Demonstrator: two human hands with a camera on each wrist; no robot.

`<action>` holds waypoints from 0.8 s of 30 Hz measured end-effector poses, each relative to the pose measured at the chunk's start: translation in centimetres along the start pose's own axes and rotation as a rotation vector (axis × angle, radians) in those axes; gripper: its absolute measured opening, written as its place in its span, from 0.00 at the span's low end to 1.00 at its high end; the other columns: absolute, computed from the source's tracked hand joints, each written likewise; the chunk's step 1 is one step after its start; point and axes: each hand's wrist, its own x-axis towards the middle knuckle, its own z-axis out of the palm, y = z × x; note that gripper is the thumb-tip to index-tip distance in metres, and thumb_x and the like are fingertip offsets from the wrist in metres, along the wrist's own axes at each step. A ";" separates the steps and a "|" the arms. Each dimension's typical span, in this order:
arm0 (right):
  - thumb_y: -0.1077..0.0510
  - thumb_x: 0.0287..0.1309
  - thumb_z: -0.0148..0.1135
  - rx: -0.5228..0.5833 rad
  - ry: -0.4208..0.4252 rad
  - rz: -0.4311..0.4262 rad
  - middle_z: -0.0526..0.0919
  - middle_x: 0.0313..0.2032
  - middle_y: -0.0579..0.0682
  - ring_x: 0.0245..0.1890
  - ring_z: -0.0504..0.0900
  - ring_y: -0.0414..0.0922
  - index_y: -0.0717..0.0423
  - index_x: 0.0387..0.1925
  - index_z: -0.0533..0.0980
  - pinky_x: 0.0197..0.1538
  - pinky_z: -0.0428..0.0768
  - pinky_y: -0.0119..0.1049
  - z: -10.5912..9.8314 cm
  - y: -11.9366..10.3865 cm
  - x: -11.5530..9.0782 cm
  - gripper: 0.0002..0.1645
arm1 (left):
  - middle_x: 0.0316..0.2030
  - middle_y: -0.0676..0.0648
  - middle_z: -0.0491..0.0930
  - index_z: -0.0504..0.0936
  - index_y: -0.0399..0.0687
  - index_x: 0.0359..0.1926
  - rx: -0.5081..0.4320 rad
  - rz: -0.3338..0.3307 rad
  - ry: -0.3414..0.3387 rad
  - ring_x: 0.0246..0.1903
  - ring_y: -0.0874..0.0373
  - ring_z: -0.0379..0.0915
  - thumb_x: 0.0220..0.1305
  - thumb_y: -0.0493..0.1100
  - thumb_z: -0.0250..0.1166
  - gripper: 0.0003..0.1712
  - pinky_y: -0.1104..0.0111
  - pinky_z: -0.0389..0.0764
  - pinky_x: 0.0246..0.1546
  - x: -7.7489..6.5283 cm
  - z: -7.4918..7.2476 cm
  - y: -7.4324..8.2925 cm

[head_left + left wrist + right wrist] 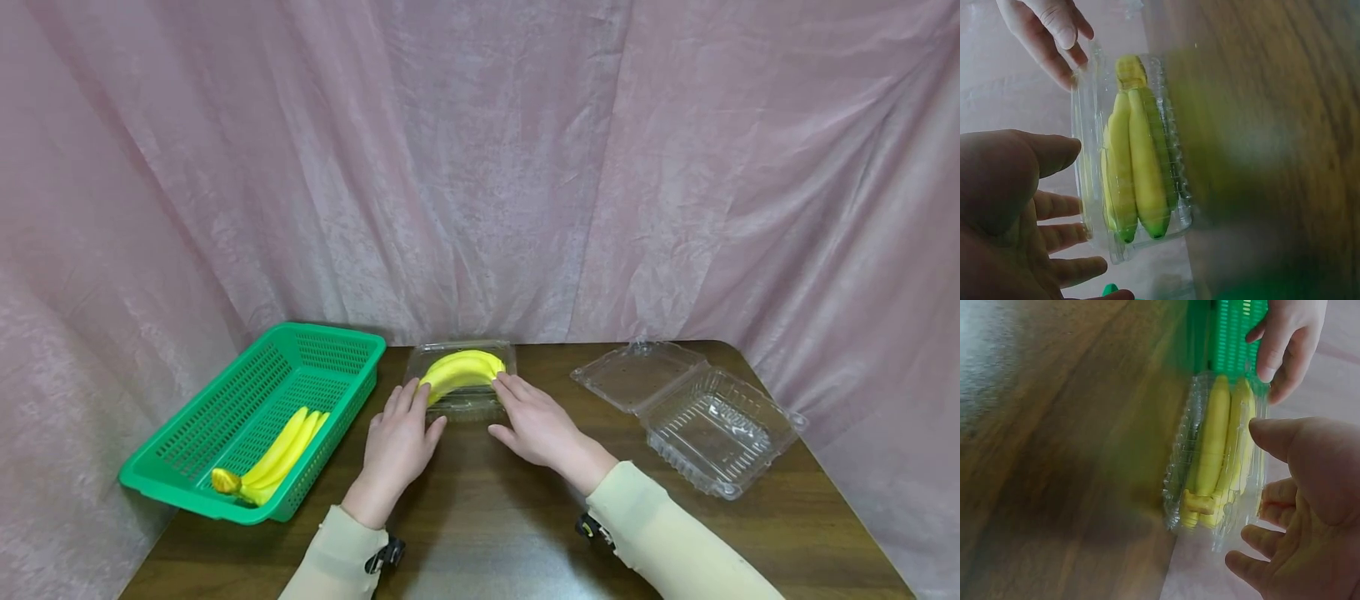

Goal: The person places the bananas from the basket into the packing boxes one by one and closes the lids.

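1. Head view: a clear plastic clamshell container (467, 407) sits mid-tabletop, towards the far edge, its lid over a bunch of yellow bananas (467, 367). The stem end lies to the person's right; the left wrist view shows green tips at the other end.

2. The left hand (397, 429) is at the container's left side, fingers outstretched and slightly apart, clamped on nothing. The fingertips are at the lid's edge; how firmly they touch, I cannot tell.

3. The right hand (536, 421) mirrors it on the right side, fingers extended, thumb held away, also gripping nothing.

4. Left of the hands, a green plastic basket (322, 385) with slotted walls holds another bunch of bananas (288, 450), lying at its near end.

5. On the right, well apart from the first container, a second clear clamshell (712, 433) lies with its lid folded back to the left.

6. Everything rests on a brown wooden tabletop (480, 517). Behind it hangs a pink velvety curtain (495, 167).
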 end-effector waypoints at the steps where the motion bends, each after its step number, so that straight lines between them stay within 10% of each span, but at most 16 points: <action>1: 0.45 0.79 0.68 0.006 -0.002 -0.001 0.67 0.80 0.66 0.80 0.66 0.64 0.71 0.80 0.66 0.79 0.68 0.58 0.0 0.0 0.2 0.45 | 0.80 0.33 0.66 0.71 0.39 0.80 -0.005 -0.005 -0.004 0.80 0.31 0.60 0.80 0.56 0.70 0.40 0.30 0.74 0.66 0.1 0.0 -0.1; 24: 0.44 0.81 0.65 0.052 -0.037 0.027 0.64 0.82 0.64 0.82 0.64 0.62 0.68 0.82 0.64 0.79 0.67 0.59 0.4 0.0 2.4 0.45 | 0.83 0.34 0.61 0.68 0.40 0.82 -0.088 -0.069 -0.028 0.81 0.31 0.55 0.81 0.55 0.67 0.40 0.27 0.71 0.66 1.6 0.6 -1.9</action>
